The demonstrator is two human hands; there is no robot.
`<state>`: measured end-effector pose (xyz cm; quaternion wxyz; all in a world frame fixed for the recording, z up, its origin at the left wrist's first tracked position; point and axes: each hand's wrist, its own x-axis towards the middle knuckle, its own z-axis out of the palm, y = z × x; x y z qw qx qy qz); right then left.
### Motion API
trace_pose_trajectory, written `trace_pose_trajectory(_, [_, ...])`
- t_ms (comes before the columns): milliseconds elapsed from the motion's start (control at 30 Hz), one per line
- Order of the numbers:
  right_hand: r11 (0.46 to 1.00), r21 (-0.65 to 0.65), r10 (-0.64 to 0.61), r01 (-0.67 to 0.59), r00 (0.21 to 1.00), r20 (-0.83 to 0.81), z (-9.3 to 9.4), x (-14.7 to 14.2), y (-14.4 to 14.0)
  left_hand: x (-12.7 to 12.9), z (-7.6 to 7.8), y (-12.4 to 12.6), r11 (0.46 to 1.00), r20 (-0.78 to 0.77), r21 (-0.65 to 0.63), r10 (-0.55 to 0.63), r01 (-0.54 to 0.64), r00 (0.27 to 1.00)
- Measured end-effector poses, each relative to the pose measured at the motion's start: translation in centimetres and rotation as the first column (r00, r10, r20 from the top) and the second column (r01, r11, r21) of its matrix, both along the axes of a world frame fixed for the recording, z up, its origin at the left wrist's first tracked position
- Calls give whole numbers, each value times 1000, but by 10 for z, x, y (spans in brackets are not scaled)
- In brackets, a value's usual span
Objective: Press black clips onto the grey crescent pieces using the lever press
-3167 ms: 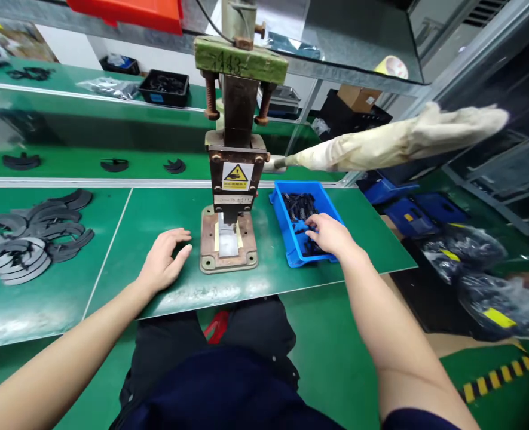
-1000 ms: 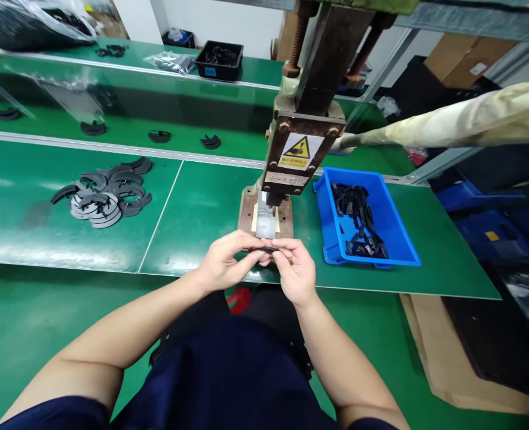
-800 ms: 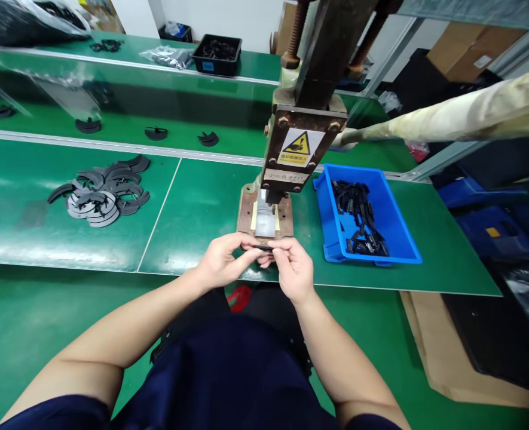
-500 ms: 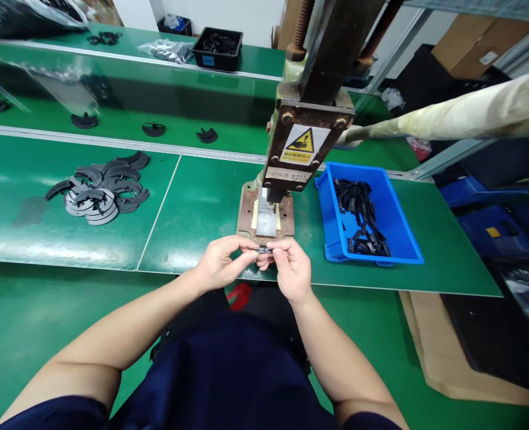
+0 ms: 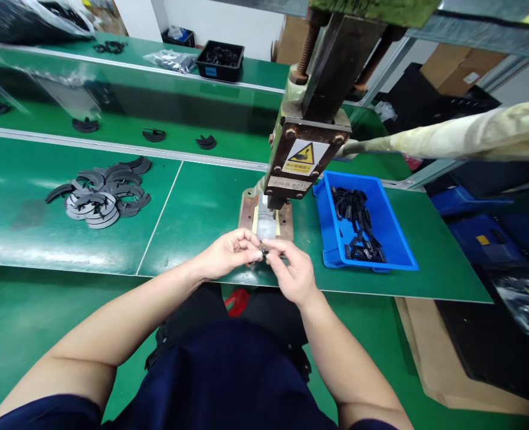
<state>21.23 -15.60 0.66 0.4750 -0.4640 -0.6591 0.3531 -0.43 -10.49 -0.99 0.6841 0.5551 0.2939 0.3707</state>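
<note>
A small black part (image 5: pixel 265 254) is pinched between the fingertips of the left hand (image 5: pixel 228 254) and the right hand (image 5: pixel 293 272), which are brought together just above the near edge of the tabletop (image 5: pixel 201 209). The part is short, dark and matte; its finer shape cannot be told. Both hands are closed around it, with the fingers curled inward.

Just beyond the hands, the rusty brown base plate (image 5: pixel 246 210) of a manual press (image 5: pixel 309 149) rests on the tabletop. A pale, shiny insert is set in the middle of the plate. A yellow triangular warning label (image 5: pixel 303 156) is borne on the dark metal head of the press. A long lever wrapped in cream cloth (image 5: pixel 461 134) extends to the right.

To the right of the press, a rectangular blue plastic bin (image 5: pixel 394 239) is placed; a loose heap of small black parts (image 5: pixel 358 224) is contained in it.

Well to the left, flat grey crescent-shaped pieces (image 5: pixel 100 192) are piled on the glossy green surface. A black tray (image 5: pixel 222 60) with dark pieces inside is seen on the far bench.
</note>
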Motion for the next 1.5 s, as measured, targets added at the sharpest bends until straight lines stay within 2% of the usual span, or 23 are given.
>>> trace_pose_trajectory(67, [987, 89, -137, 135, 990, 27, 18, 18, 12, -2, -9, 21, 989, -29, 95, 114, -111, 993])
trace_pose_trajectory(100, [961, 161, -233, 227, 972, 20, 30, 28, 19, -2, -14, 33, 973, -44, 153, 183, -174, 982])
trace_pose_trajectory(133, [905, 263, -344, 333, 939, -6, 44, 39, 27, -2, -19, 45, 950, -58, 210, 250, -233, 967])
trace_pose_trajectory(167, [825, 378, -433, 421, 899, -56, 61, 48, 36, -2, -25, 55, 923, -72, 265, 309, -280, 948])
trace_pose_trajectory(200, [747, 481, -463, 458, 879, -116, 79, 54, 43, 0, -29, 65, 893, -92, 323, 360, -314, 928])
trace_pose_trajectory(233, [683, 577, -435, 447, 884, -170, 100, 59, 49, 2, -32, 73, 860, -122, 388, 404, -331, 907])
trace_pose_trajectory(300, [607, 704, -287, 368, 928, -238, 140, 58, 56, 6, -34, 84, 786, -204, 544, 464, -295, 862])
trace_pose_trajectory(400, [681, 666, -241, 305, 952, -189, 186, 43, 54, 13, -28, 90, 665, -319, 740, 483, -104, 815])
trace_pose_trajectory(467, [715, 623, -240, 318, 948, -209, 199, 33, 52, 15, -21, 92, 600, -360, 800, 464, 12, 809])
trace_pose_trajectory(533, [680, 642, -224, 355, 934, -279, 197, 26, 51, 15, -15, 93, 565, -384, 821, 440, 82, 812])
trace_pose_trajectory(600, [611, 704, -197, 362, 931, -307, 185, 24, 48, 15, -12, 95, 560, -406, 820, 419, 121, 812])
trace_pose_trajectory(633, [594, 722, -192, 354, 935, -300, 177, 24, 45, 14, -12, 95, 563, -413, 816, 415, 127, 811])
trace_pose_trajectory(667, [598, 726, -195, 339, 940, -278, 167, 25, 40, 14, -12, 95, 568, -415, 813, 413, 127, 811])
trace_pose_trajectory(767, [670, 678, -263, 303, 951, -165, 131, 28, 18, 14, -14, 97, 567, -400, 816, 416, 111, 817])
trace_pose_trajectory(933, [668, 695, -303, 264, 950, -70, 77, 37, -2, 15, -14, 93, 568, -412, 815, 436, 110, 800])
trace_pose_trajectory(1033, [594, 755, -293, 276, 949, -116, 61, 41, 5, 7, -12, 86, 581, -461, 801, 441, 146, 770])
trace_pose_trajectory(1133, [477, 807, -285, 348, 930, -233, 54, 40, 22, -23, -14, 87, 591, -492, 796, 502, 133, 711])
trace_pose_trajectory(1200, [412, 821, -269, 395, 914, -305, 52, 38, 34, -60, -17, 93, 608, -530, 789, 596, 92, 604])
trace_pose_trajectory(1233, [382, 823, -255, 420, 904, -343, 51, 37, 39, -84, -17, 97, 621, -558, 781, 647, 65, 519])
trace_pose_trajectory(1333, [291, 839, -194, 460, 887, -419, 51, 35, 51, -164, -14, 106, 675, -663, 737, 731, -27, 161])
trace_pose_trajectory(1400, [264, 842, -171, 471, 881, -440, 51, 33, 55, -212, -10, 106, 713, -717, 697, 695, -70, -57])
trace_pose_trajectory(1467, [263, 836, -160, 481, 876, -454, 52, 32, 57, -248, -7, 103, 742, -741, 665, 643, -87, -193])
trace_pose_trajectory(1500, [257, 835, -151, 486, 874, -462, 52, 32, 58, -261, -7, 101, 759, -752, 646, 617, -78, -232])
